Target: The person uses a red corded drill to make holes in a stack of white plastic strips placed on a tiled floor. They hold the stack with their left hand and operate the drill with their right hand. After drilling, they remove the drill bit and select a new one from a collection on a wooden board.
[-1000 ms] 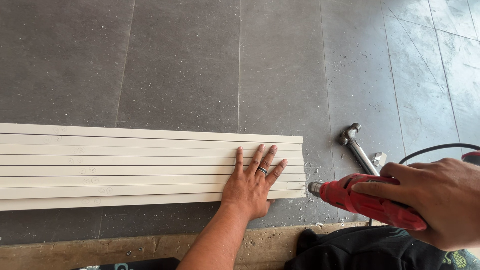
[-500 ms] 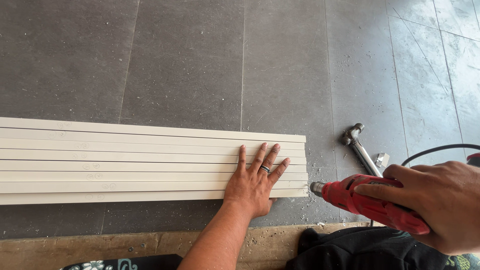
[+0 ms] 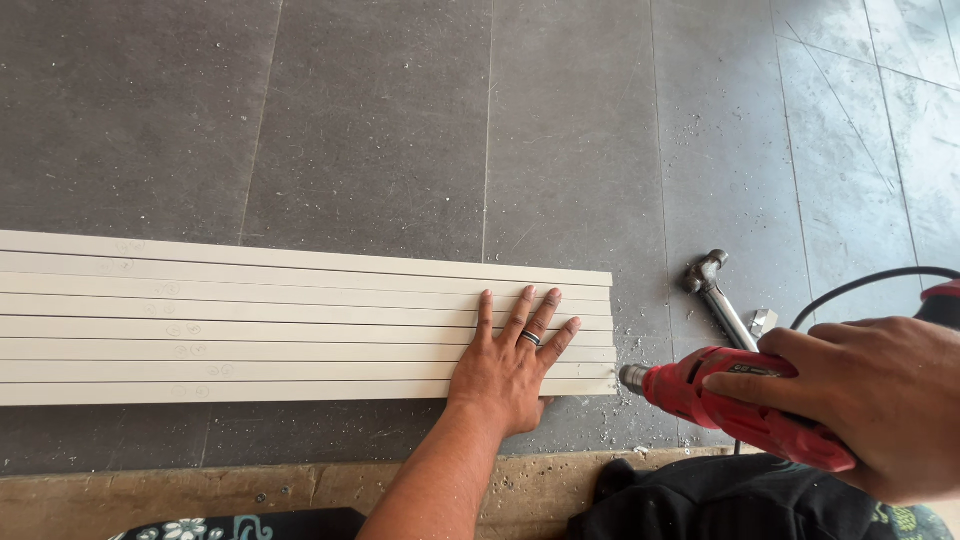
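Little moved since half a second ago: left hand (image 3: 510, 372) still pressed flat, fingers spread, on the pale strips (image 3: 300, 320) near their ends. Right hand (image 3: 880, 400) clenched around red drill (image 3: 740, 405), nose just beside strip ends. No holes visible yet. Hammer (image 3: 715, 295) beyond the drill, on dusty grey floor tiles (image 3: 400, 120).

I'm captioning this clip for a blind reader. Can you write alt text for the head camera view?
A person's left hand presses flat on a row of long cream strips laid side by side on a grey tiled floor, while the right hand holds a red power drill with its tip at the strips' end. A hammer lies just beyond the drill.
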A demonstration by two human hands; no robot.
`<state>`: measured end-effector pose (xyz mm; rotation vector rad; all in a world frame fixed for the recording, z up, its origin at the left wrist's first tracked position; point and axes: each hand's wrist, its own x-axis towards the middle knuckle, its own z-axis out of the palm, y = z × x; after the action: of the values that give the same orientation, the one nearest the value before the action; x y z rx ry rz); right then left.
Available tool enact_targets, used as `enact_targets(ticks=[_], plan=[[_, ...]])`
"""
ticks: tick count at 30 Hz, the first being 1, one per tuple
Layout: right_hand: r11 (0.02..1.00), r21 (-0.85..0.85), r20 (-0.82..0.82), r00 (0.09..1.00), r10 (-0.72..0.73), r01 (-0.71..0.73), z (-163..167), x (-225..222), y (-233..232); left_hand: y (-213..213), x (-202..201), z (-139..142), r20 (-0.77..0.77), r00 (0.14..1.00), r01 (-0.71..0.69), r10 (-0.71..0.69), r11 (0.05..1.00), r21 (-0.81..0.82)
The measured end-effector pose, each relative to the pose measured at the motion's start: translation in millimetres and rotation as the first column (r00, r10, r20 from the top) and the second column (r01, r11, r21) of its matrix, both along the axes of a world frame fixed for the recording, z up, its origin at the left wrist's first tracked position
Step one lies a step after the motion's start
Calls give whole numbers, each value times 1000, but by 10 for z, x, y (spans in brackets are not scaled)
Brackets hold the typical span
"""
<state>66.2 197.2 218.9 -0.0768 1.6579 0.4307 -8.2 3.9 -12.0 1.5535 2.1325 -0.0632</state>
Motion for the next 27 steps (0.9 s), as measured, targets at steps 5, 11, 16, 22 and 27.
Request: enact_targets(ticks=[5,11,16,22,27], plan=[[999,-40,-21,999,29,-30,0,-38,-6,3,6,1,19,1000,-11,11,1000,7],[997,-58,-62,997,53,-57,10,-65,-6,6,7,-6,10,1000,-9,9,1000,10],[995,-83,-95,994,46,-54,28,-72,-50,6,4,-2,15,1000,-15,14,1000,11],[998,-48,-74,997,34,-38,73,-134,-112,2,6,12,18,1000,-7,7,1000,4],[997,-47,-74,995,65,-68,89,-165,-168,-5,6,23,11,1000,-9,9,1000,1]])
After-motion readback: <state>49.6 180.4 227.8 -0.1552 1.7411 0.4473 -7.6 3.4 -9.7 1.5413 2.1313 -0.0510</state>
